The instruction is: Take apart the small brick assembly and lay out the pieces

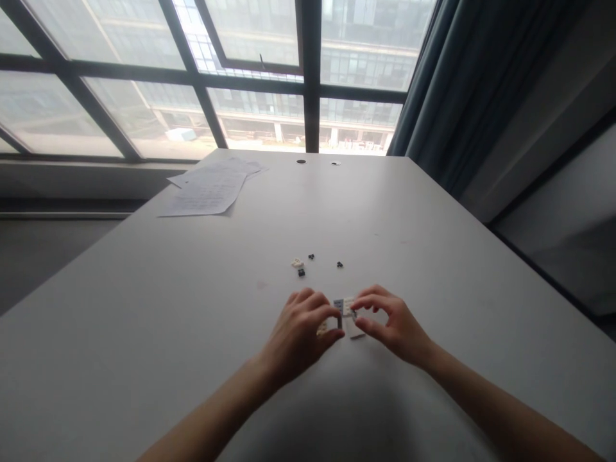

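Note:
My left hand [308, 324] pinches a small grey piece [339, 321] upright between thumb and forefinger. Cream studded pieces [321, 328] show partly behind that hand's fingers. My right hand [392, 324] is curled just to the right, its thumb and forefinger close around a small dark piece [355, 313]; whether it grips this piece is too small to tell. Between the hands lie a grey-blue studded piece [338, 304], a cream studded piece [348, 306] beside it, and a flat pale piece [355, 329] nearer to me.
Beyond my hands on the white table [269, 237] lie cream pieces [297, 263], a dark block [301, 273] and two tiny dark clusters [311, 256]. Printed sheets [206, 189] rest at the far left. A window and a dark curtain [447, 83] stand behind.

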Motion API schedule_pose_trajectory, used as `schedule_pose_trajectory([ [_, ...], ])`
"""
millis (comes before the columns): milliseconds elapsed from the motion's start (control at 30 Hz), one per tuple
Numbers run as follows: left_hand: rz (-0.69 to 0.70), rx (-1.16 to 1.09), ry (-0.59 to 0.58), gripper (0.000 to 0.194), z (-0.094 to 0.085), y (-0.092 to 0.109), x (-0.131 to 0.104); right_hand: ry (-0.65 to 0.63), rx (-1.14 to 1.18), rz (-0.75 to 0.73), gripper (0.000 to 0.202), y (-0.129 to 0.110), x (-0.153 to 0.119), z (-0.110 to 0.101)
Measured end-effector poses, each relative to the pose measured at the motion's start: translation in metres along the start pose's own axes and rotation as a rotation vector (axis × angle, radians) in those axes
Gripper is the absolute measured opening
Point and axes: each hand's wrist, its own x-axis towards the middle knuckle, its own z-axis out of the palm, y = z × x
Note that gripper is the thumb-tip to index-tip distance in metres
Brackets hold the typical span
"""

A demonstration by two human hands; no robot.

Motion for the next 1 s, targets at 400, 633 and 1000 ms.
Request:
schedule_pose_trajectory([
  [400, 0.025, 0.224, -0.209, 0.013, 0.024, -0.002, -0.018, -0.152, -0.623, -0.247, 0.019, 0.014, -0.029, 0.023],
  [633, 0.049, 0.226, -0.168, 0.019, 0.027, -0.006, -0.020, -0.121, -0.624, -0.277, 0.022, 0.018, -0.029, 0.026],
  [1000, 0.037, 0.241, -0.185, 0.015, 0.029, 0.000, -0.018, 0.136, -0.566, -0.261, 0.018, 0.032, -0.028, 0.009],
])
